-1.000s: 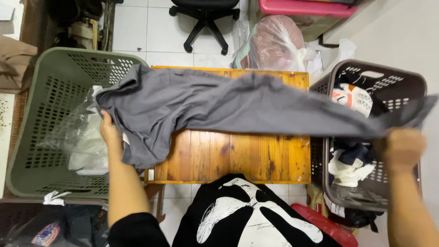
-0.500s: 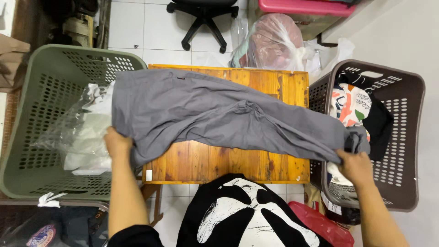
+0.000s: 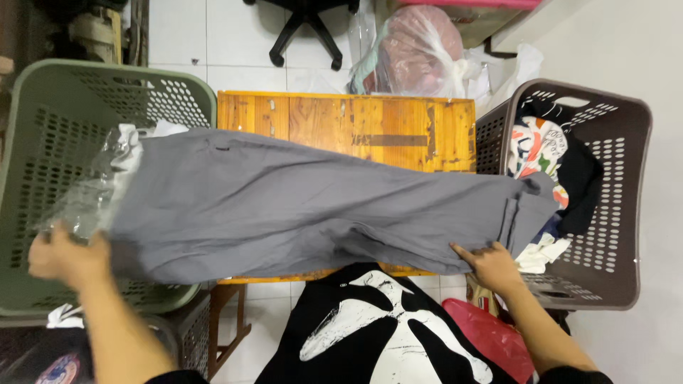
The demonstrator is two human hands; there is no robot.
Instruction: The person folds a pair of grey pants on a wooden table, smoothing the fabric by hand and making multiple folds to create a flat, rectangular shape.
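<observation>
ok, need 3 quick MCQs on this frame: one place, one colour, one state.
1. Where does the grey garment lie?
A. inside the green basket
B. spread across the wooden table
C. on the floor

2. What colour is the basket at the person's left?
A. green
B. brown
C. pink

3. What is the left hand doing?
A. hanging free
B. resting on the chair
C. gripping the garment's end

Key: 1 B, the cloth covers the tabletop; 2 A, the green basket is green, the brown basket stands opposite; 3 C, fingers close on the fabric while the right hand pins the other end.
</observation>
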